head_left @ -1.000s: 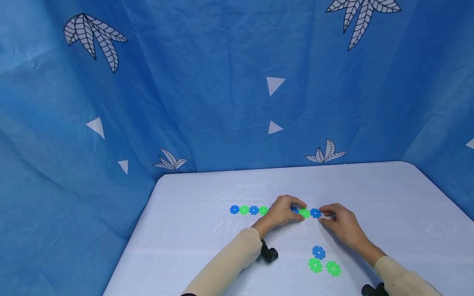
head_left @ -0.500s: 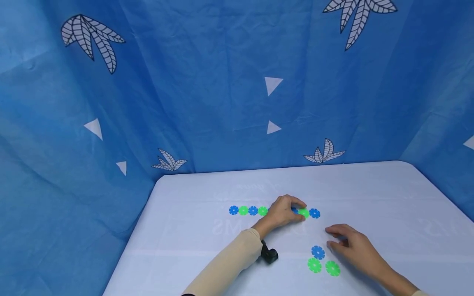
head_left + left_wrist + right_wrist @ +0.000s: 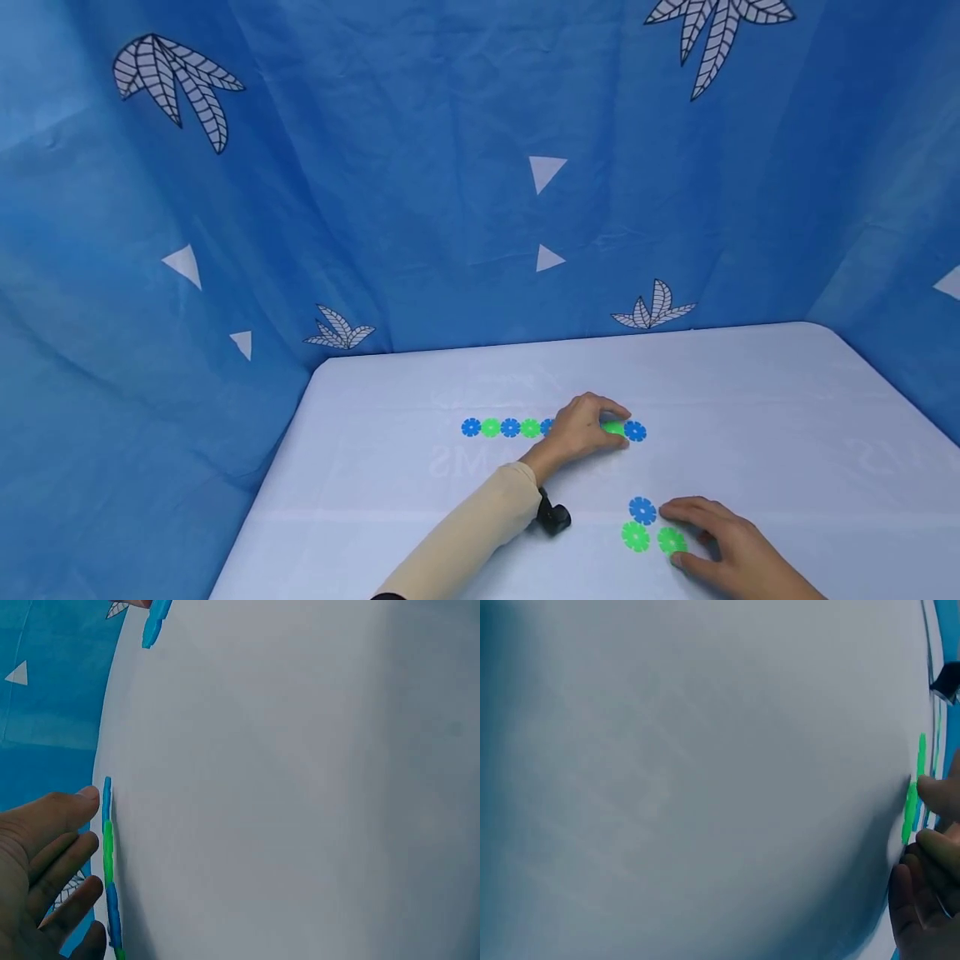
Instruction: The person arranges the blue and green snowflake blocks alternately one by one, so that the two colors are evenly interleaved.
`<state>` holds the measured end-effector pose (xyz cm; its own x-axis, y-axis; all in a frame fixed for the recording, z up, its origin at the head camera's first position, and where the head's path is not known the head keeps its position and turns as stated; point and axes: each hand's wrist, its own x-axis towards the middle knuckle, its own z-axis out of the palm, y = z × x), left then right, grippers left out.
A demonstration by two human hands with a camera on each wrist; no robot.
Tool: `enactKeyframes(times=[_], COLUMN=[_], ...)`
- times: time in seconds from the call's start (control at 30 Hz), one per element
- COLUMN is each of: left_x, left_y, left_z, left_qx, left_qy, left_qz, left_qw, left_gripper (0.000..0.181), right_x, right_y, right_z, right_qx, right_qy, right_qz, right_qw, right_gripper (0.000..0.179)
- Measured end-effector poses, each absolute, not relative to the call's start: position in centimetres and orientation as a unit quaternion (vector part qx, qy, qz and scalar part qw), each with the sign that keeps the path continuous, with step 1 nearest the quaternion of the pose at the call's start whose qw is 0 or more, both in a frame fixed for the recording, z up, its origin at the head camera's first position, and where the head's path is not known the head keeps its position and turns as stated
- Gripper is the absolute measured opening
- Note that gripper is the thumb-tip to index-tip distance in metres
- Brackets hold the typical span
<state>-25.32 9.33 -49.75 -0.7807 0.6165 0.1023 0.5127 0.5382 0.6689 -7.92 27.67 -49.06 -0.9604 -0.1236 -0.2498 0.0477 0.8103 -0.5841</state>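
My left hand [image 3: 581,429] rests over a row of flat notched discs, alternately blue and green, hiding part of it. Its thumb and index finger are spread around a green disc [image 3: 613,428], just left of the blue disc [image 3: 635,431] at the row's right end. Seen from the left wrist, the fingers are extended beside discs [image 3: 109,851] viewed edge-on. Closer to the front, my right hand [image 3: 723,546] reaches over a loose green disc [image 3: 672,541], thumb and index apart at its edge. A blue disc [image 3: 642,511] and another green disc [image 3: 636,537] lie beside it.
A white-covered table [image 3: 390,500] bears the discs. Behind it hangs a blue curtain [image 3: 435,208] printed with leaves and triangles. A black wrist camera [image 3: 555,518] sticks out below the left sleeve.
My right hand has left the blue disc at the row's end and come down to the loose discs. The left hand has slid slightly right along the row.
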Motion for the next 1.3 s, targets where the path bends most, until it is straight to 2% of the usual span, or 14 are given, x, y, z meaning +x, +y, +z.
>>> enactKeyframes(times=[0.17,0.43,0.7,0.97,1.3], left_x=[-25.1,-25.2,-25.2,-25.1,-25.0], left_y=[10.3,11.0,11.1,11.1,11.0], left_z=[-49.7,-49.7,-49.8,-50.0,-49.8], left_qx=[0.331,0.324,0.319,0.318,0.312], left_qy=[0.872,0.877,0.877,0.875,0.874], left_qz=[0.353,0.349,0.353,0.357,0.363], left_qw=[0.075,0.069,0.069,0.077,0.082], left_gripper=[0.035,0.035,0.032,0.030,0.029], right_x=[-7.4,-6.7,-6.6,-6.2,-6.9], right_y=[27.3,27.6,27.2,27.5,28.9], right_z=[-49.2,-49.3,-49.0,-49.2,-49.2], right_qx=[-0.026,-0.085,-0.057,-0.128,-0.168], right_qy=[0.948,0.962,0.969,0.965,0.945], right_qz=[-0.283,-0.239,-0.220,-0.222,-0.256], right_qw=[0.141,0.099,0.093,0.062,0.112], right_gripper=[0.052,0.041,0.032,0.029,0.030])
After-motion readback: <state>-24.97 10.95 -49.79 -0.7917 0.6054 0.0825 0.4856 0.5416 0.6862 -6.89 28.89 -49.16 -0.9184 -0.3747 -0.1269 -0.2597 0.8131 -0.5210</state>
